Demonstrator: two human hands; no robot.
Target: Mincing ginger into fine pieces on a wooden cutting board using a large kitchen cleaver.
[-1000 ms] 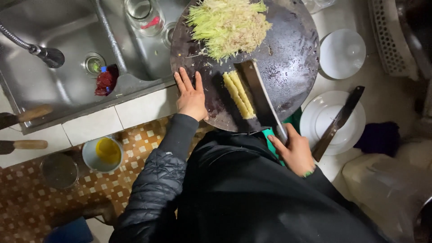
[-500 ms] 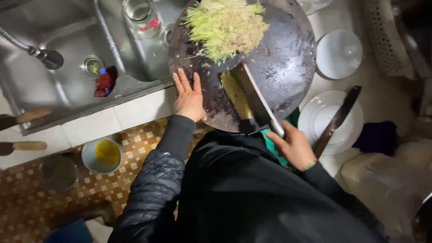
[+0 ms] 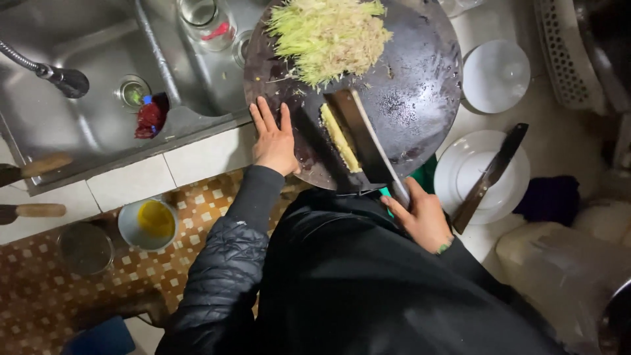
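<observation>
The right hand [image 3: 424,217] is closed round the handle of a cleaver [image 3: 365,141], whose broad blade lies low across a round dark board [image 3: 420,98], tilted against a short yellow strip [image 3: 340,137] of vegetable just left of it. The left hand [image 3: 275,141] rests open and flat, fingers spread, on the board's near-left edge, apart from the strip. Beyond both hands, at the far side of the board, sits a big heap of pale green-yellow shreds [image 3: 328,36], so most of the cutting looks done; only that one strip by the blade seems left to slice. To the right of the right hand a second knife [image 3: 490,176] lies across a white plate [image 3: 470,164] on the worktop, with a white bowl [image 3: 496,75] beyond it. Left of the left hand is the steel sink [image 3: 85,112].
</observation>
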